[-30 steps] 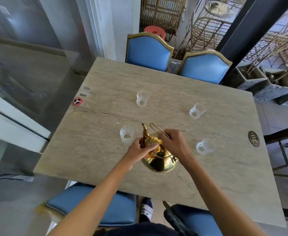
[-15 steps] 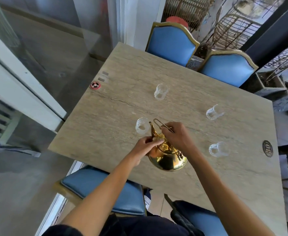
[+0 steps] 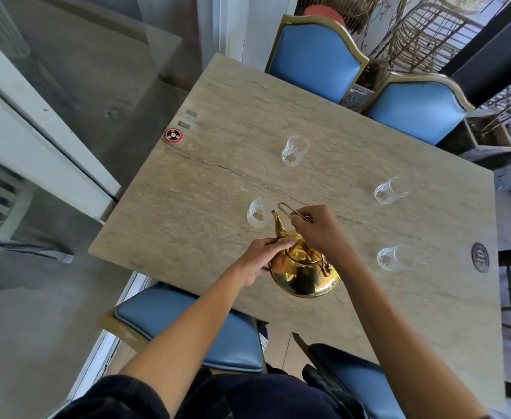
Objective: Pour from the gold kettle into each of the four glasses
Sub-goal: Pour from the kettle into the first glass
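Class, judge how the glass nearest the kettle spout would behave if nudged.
The glass looks small and light, so it probably slides on the smooth table. Upright and narrow, it may tip. Clear cut glass: likely fragile.

The shiny gold metal kettle (image 3: 305, 273) gleams yellow. Four clear cut-pattern glasses (image 3: 294, 151) stand colourless on the beige stone-veined tabletop (image 3: 354, 152). A round red-and-black disc (image 3: 173, 136) lies near gold-framed blue padded chairs (image 3: 316, 57).

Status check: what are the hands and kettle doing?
Right hand gripping handle, left hand on lid. Gold kettle tilted, spout at nearest glass. Nothing blocking.
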{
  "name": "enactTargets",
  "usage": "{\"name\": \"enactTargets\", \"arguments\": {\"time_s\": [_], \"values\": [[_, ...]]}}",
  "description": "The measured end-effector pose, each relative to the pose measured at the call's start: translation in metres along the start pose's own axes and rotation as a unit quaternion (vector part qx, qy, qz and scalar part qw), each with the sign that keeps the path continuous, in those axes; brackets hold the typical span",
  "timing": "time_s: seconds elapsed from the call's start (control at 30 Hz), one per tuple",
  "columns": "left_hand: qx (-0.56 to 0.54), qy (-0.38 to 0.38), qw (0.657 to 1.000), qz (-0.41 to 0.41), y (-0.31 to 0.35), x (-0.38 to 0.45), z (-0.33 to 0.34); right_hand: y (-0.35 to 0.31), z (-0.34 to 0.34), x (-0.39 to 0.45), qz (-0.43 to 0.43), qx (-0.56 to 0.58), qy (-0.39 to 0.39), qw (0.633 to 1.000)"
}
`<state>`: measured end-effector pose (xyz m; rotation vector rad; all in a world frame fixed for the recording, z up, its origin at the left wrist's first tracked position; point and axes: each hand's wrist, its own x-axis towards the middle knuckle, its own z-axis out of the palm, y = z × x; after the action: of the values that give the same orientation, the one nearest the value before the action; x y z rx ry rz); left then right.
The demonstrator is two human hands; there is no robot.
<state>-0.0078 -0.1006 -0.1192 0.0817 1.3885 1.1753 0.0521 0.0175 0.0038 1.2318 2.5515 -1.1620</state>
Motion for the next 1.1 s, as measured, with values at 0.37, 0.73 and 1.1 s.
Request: {"name": "enactTargets", "arguments": {"time_s": [0.37,0.73,1.1], "values": [[-0.027,-0.015,0.999,-0.014,-0.003,-0.002,0.003,-0.005,-0.001,0.003,0.01,-0.03,-0.018,0.999],[-0.032,-0.025,0.999,-0.01,-0.002,-0.006,0.012,-0.008,-0.011,-0.006,-0.002,-0.028,-0.023,0.999],[-0.035,-0.034,0.999,-0.002,0.003,-0.013,0.016,-0.011,-0.02,-0.011,-0.017,-0.034,-0.014,0.999]]}}
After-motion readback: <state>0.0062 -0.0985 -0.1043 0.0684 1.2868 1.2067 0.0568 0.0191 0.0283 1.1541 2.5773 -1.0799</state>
